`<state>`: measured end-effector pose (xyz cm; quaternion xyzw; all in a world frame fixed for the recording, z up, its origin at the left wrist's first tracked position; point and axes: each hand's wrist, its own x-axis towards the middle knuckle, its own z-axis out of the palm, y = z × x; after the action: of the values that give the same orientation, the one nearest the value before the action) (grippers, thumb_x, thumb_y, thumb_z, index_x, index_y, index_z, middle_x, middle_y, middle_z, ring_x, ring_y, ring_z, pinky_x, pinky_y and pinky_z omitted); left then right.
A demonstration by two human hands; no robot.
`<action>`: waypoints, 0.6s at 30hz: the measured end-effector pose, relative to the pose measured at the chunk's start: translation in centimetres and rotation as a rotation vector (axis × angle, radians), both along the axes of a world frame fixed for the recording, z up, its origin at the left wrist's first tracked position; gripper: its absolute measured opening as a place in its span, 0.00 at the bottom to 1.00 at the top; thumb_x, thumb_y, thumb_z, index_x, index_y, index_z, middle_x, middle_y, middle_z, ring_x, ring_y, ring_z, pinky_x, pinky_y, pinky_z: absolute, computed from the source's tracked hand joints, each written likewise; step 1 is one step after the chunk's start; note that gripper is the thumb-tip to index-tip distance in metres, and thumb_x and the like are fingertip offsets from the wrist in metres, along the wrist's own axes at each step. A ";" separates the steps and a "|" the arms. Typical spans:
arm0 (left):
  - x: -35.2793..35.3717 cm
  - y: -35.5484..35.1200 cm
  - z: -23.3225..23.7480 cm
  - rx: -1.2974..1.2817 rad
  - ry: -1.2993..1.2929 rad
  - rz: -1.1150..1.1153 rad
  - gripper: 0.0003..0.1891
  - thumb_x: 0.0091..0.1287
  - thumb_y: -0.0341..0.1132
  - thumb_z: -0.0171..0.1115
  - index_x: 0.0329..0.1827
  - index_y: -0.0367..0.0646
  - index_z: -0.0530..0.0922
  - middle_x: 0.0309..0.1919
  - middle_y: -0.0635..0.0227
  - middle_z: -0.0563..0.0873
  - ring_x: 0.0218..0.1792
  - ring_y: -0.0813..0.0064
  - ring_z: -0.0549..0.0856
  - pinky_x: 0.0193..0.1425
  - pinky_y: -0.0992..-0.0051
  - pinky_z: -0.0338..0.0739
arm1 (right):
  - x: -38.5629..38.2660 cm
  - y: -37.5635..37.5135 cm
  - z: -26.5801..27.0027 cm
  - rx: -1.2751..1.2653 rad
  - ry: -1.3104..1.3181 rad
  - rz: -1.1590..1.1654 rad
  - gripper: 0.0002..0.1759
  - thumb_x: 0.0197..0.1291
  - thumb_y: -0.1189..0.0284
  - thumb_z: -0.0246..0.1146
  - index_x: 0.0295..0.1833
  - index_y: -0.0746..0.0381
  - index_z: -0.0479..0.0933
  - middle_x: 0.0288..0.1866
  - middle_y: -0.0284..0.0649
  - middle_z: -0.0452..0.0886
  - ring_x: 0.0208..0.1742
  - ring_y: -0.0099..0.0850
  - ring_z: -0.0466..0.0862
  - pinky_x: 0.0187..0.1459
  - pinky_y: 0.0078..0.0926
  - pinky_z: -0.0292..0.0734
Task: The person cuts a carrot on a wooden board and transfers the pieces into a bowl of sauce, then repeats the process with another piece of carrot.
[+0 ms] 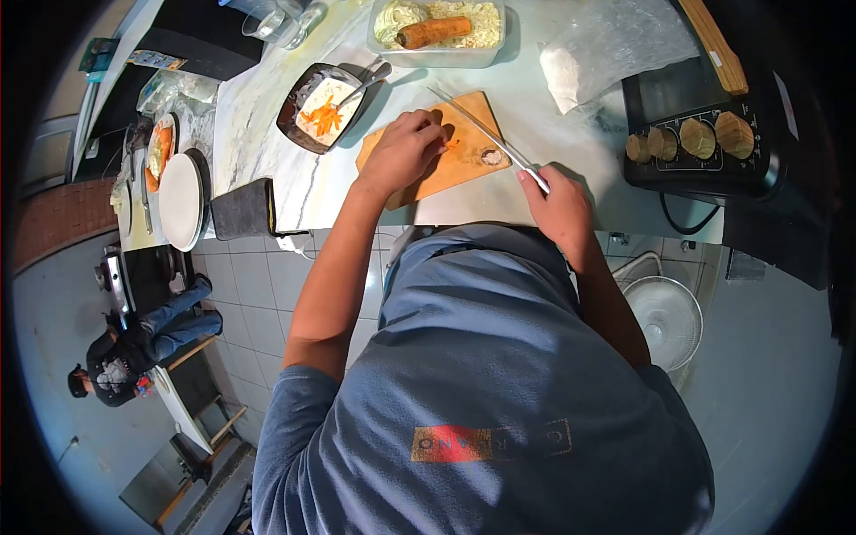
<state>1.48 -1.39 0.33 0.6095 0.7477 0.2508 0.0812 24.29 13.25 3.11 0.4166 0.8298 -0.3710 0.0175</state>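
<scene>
"How are the hands?"

"Right hand [562, 209] closed round the handle of the knife [484, 130]; left hand [410, 147] half curled over the cutting board [446, 178]. I can't tell if it grips anything."

"Around the board?"

"Bowl [287, 107] with carrot shreds [325, 118] left, carrot [434, 33] in a container [439, 59] beyond."

a black appliance [695, 178] with wooden knobs [697, 138], a round basket [660, 319] lower down, a white plate [181, 203] beside a dark pad [242, 210], a person [120, 361] in jeans.
</scene>
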 end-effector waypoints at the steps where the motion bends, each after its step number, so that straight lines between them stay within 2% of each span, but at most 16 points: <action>1: -0.1 -0.1 -0.1 0.000 0.000 -0.002 0.07 0.63 0.32 0.67 0.42 0.42 0.82 0.40 0.62 0.81 0.46 0.57 0.80 0.52 0.64 0.76 | 0.1 0.0 -0.1 0.000 0.000 -0.002 0.24 0.66 0.49 0.59 0.43 0.61 0.81 0.35 0.51 0.85 0.42 0.54 0.83 0.45 0.47 0.77; 4: -0.1 -0.2 -0.2 -0.024 0.025 0.009 0.07 0.63 0.33 0.67 0.40 0.41 0.81 0.40 0.62 0.80 0.46 0.57 0.80 0.51 0.63 0.76 | 0.4 -0.2 -0.2 0.004 -0.015 -0.005 0.24 0.66 0.49 0.59 0.43 0.61 0.81 0.35 0.51 0.85 0.42 0.53 0.84 0.45 0.46 0.77; 10: 0.6 0.3 0.0 -0.050 0.128 0.023 0.08 0.67 0.37 0.63 0.43 0.42 0.81 0.39 0.61 0.81 0.45 0.58 0.81 0.51 0.63 0.76 | 0.7 -0.6 -0.3 0.005 -0.045 -0.041 0.24 0.65 0.49 0.59 0.43 0.60 0.81 0.36 0.50 0.85 0.42 0.53 0.84 0.44 0.46 0.78; 18: 0.8 0.2 -1.1 -0.086 0.190 0.072 0.09 0.70 0.37 0.59 0.46 0.43 0.79 0.39 0.60 0.81 0.44 0.58 0.82 0.51 0.63 0.77 | 0.6 -1.4 -0.7 0.072 0.047 -0.069 0.21 0.64 0.52 0.63 0.39 0.61 0.81 0.31 0.49 0.84 0.36 0.52 0.84 0.38 0.45 0.77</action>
<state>2.25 -1.19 -0.78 0.5993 0.7834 0.1624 0.0269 24.93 11.82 2.36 0.4367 0.8279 -0.3508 -0.0299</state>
